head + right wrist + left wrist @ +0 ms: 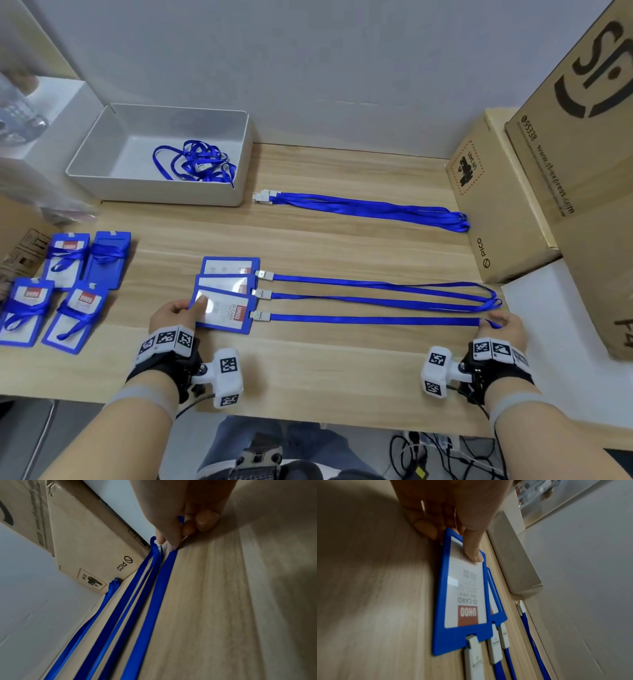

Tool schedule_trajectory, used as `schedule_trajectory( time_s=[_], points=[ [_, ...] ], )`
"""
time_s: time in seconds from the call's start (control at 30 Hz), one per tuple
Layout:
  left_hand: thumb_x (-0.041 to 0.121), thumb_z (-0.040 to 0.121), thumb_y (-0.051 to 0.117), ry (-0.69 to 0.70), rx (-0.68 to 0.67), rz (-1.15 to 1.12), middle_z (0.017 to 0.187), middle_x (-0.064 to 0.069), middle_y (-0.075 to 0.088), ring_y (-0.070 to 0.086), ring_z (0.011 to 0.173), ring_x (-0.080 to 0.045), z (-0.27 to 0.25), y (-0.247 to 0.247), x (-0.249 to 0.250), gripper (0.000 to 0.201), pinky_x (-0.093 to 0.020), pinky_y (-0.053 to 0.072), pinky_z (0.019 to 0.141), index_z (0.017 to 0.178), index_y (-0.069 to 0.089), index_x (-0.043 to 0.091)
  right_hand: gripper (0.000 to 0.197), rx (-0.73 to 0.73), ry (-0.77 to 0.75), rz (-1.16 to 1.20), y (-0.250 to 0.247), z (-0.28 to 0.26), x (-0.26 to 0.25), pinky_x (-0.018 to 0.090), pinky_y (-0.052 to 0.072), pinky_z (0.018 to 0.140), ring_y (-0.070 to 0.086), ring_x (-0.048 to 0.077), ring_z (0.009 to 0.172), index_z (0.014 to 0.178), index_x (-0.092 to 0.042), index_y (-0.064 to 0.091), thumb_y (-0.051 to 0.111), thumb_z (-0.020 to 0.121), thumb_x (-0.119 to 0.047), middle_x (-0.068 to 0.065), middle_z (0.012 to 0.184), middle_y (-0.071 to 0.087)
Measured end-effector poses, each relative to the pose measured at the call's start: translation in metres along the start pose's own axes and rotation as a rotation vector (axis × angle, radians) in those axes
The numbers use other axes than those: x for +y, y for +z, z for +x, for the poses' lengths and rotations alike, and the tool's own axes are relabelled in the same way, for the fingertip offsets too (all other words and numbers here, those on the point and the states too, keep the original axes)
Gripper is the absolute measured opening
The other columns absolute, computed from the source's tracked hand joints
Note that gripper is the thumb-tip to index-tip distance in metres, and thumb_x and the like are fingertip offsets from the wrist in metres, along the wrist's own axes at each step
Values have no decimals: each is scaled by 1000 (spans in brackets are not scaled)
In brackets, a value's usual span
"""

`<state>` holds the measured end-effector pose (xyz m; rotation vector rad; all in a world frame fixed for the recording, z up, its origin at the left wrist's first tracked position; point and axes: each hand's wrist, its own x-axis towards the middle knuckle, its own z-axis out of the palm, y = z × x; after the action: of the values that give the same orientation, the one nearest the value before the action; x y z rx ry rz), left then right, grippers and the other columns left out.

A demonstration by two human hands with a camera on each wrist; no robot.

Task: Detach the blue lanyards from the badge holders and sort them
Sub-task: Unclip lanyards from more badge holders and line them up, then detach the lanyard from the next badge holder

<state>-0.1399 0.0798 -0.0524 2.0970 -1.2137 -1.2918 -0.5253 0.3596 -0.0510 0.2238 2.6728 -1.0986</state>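
Observation:
Three blue badge holders overlap at the table's centre, each clipped to a blue lanyard stretched out to the right. My left hand [186, 311] pinches the left end of the nearest badge holder [227, 315], thumb [471, 550] on its clear window [465, 595]. My right hand [498, 323] pinches the far loop end of that holder's lanyard [373, 320], pulled straight along the wood [154, 608]. A white clip [474, 646] joins this lanyard to the holder. The other two holders [227, 267] lie just behind, with their lanyards [376, 293].
A bundle of detached lanyards [370, 207] lies straight further back. A grey tray [102, 174] at the back left holds tangled lanyards [197, 161]. Several badge holders wrapped in their lanyards [68, 260] lie at the left. Cardboard boxes [496, 205] stand at the right.

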Motion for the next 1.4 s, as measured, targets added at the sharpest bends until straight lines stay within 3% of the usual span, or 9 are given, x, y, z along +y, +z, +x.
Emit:
schedule_trajectory(
  time_s=[0.13, 0.27, 0.4, 0.63, 0.87, 0.97, 1.13, 1.3, 1.4],
  points=[
    [29, 77, 70, -4, 27, 62, 86, -11, 60, 52, 66, -27, 1, 6, 4, 27, -36, 45, 71, 95, 58, 12, 29, 102, 53, 88, 6, -7, -4, 43, 48, 88, 55, 39, 90, 109, -12, 54, 51, 85, 3, 19, 133, 33],
    [22, 79, 69, -16, 22, 54, 92, -10, 58, 53, 75, -28, -2, 9, 6, 26, -36, 44, 72, 99, 55, 12, 24, 209, -2, 120, 9, -20, -16, 38, 51, 77, 55, 27, 83, 95, -19, 51, 48, 82, 1, 13, 123, 42],
    [22, 79, 69, -4, 14, -6, 93, -9, 57, 52, 78, -27, 1, 3, 9, 26, -34, 44, 68, 99, 55, 13, 36, 94, -93, 51, 26, -41, -49, 40, 48, 88, 52, 29, 95, 112, -16, 53, 42, 85, 5, 12, 133, 35],
    [20, 76, 64, 62, 162, -59, 98, -12, 66, 58, 83, -28, 25, -36, 9, 17, -41, 49, 85, 92, 59, 20, 33, -466, -293, 170, 125, -151, -129, 24, 37, 73, 53, 18, 91, 90, -20, 58, 43, 79, 7, 0, 100, 53],
    [8, 75, 70, 164, 286, 65, 102, -12, 60, 57, 94, -31, 66, -128, 3, 31, -37, 42, 85, 104, 60, 4, 29, -1220, -60, 109, 225, -312, -180, 13, 31, 33, 45, 3, 32, 72, -16, 50, 45, 86, 8, 4, 66, 48],
    [11, 71, 76, 155, 219, 215, 116, -17, 58, 54, 105, -33, 89, -162, -5, 49, -42, 41, 90, 115, 57, 1, 25, -1384, 149, 83, 255, -368, -187, 13, 35, 34, 48, 6, 29, 77, -13, 48, 43, 88, 8, 9, 67, 49],
    [3, 71, 74, 69, -71, 208, 110, -8, 54, 53, 107, -26, 112, -180, -10, 59, -40, 42, 98, 125, 50, 6, 24, -1427, 237, -57, 291, -422, -188, 23, 45, 59, 50, 12, 61, 72, -18, 51, 49, 88, 0, 5, 72, 52],
    [-8, 77, 63, 124, -188, 178, 79, -1, 57, 54, 83, -19, 114, -179, -3, 30, -28, 48, 84, 103, 62, 8, 23, -1428, 243, -88, 297, -429, -190, 23, 44, 62, 54, 11, 67, 78, -17, 51, 42, 93, -2, 5, 91, 59],
    [-6, 80, 62, 151, -267, 91, 77, 2, 57, 52, 70, -8, 106, -176, 14, 30, -3, 44, 58, 108, 60, 3, 13, -1402, 225, 29, 288, -420, -194, 32, 50, 69, 56, 13, 69, 91, -12, 49, 43, 94, -1, 11, 102, 57]
  ],
)
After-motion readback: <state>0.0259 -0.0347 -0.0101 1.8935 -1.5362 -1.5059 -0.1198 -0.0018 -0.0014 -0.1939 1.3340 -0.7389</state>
